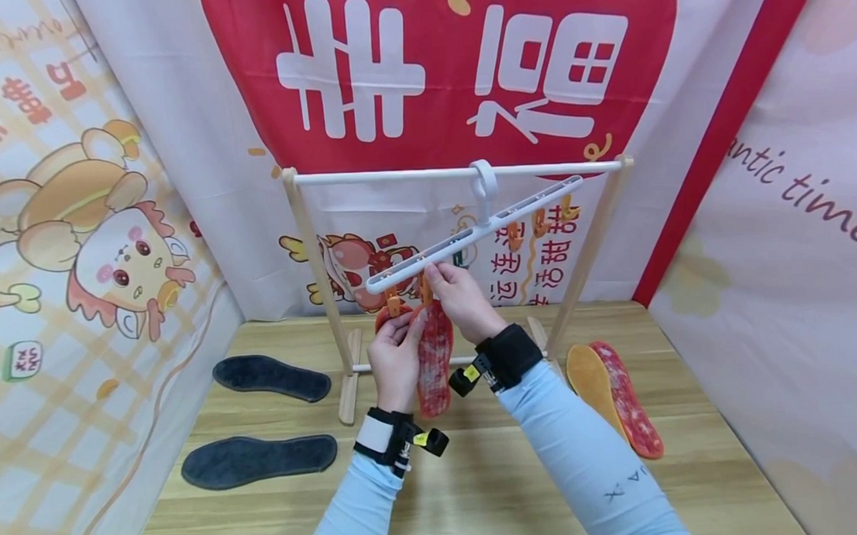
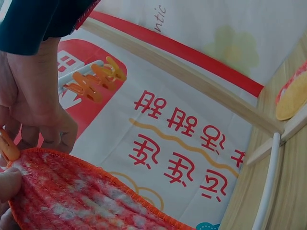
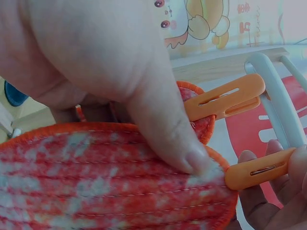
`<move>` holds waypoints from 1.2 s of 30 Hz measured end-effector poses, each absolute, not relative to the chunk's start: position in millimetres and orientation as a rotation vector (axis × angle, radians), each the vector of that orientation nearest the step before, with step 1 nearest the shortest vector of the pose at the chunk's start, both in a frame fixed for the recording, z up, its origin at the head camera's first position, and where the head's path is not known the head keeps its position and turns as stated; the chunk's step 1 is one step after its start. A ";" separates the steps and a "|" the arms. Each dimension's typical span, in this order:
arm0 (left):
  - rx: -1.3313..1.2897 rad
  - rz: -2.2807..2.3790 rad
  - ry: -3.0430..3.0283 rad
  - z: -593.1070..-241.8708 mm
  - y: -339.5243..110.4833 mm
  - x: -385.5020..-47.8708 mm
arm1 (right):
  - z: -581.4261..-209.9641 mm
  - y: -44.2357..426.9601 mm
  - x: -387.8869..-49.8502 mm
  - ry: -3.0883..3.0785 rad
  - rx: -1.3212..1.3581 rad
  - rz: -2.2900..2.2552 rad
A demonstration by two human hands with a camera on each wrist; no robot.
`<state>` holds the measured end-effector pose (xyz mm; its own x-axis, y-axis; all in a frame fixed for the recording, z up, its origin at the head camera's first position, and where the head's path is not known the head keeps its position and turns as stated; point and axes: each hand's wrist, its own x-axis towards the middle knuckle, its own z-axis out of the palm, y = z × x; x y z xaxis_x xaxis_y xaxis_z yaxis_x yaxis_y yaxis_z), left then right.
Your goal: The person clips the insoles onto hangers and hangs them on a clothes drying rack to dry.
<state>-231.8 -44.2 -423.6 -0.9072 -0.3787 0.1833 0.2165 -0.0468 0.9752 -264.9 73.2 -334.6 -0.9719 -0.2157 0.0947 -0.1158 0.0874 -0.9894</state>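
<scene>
A white hanger (image 1: 473, 233) hangs tilted from the rack's top bar, its left end low. The left hand (image 1: 396, 359) pinches the top of a red patterned insole (image 1: 434, 362) between thumb and fingers. Beside it, the right hand (image 1: 468, 301) holds an orange clip (image 3: 259, 168), whose jaws are at the insole's top edge in the right wrist view. A second orange clip (image 3: 225, 98) grips another red insole (image 3: 204, 129) just behind. Further orange and yellow clips (image 2: 96, 79) dangle at the hanger's other end.
A wooden-legged rack (image 1: 587, 254) with a white bar stands at the back of the table. Two dark insoles (image 1: 258, 461) lie at the left. At the right, an orange insole (image 1: 594, 380) overlaps a red one (image 1: 630, 402).
</scene>
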 end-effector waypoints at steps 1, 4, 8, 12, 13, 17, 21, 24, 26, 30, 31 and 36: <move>0.172 -2.002 -1.832 -423.1 -43.2 -232.6 | -334.6 72.7 -265.0 2.259 -0.343 -2.048; 0.163 -2.029 -1.781 -421.1 -40.1 -234.6 | -333.8 71.8 -264.3 2.260 -0.332 -2.054; 0.156 -2.089 -1.696 -420.1 -36.1 -236.1 | -333.2 71.8 -264.4 2.250 -0.333 -2.061; 0.170 -2.162 -1.627 -418.3 -32.3 -235.9 | -332.2 71.8 -264.3 2.242 -0.346 -2.081; 0.171 -2.183 -1.606 -417.7 -31.4 -235.8 | -331.9 71.8 -264.2 2.242 -0.347 -2.086; 0.174 -2.224 -1.537 -415.5 -29.2 -235.3 | -330.4 71.2 -263.7 2.234 -0.344 -2.095; 0.172 -2.234 -1.509 -413.3 -27.7 -235.6 | -328.7 71.4 -263.5 2.241 -0.344 -2.091; 0.150 -2.250 -1.500 -410.1 -27.1 -236.0 | -326.7 72.0 -263.2 2.252 -0.343 -2.098; 0.143 -2.258 -1.499 -408.5 -26.8 -236.4 | -326.1 72.5 -263.4 2.250 -0.344 -2.103; 0.148 -2.266 -1.484 -407.2 -26.8 -236.7 | -326.4 73.1 -263.5 2.247 -0.337 -2.091; 0.152 -2.269 -1.479 -407.1 -26.8 -236.6 | -326.6 73.2 -263.5 2.245 -0.336 -2.086; 0.157 -2.268 -1.471 -408.1 -28.1 -236.9 | -329.0 74.3 -263.7 2.247 -0.343 -2.071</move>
<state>-236.9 -28.1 -408.1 -0.9008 -0.4124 0.1362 0.2925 -0.3442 0.8922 -263.7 74.3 -329.0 -0.9729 -0.2074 0.1018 -0.1183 0.0691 -0.9906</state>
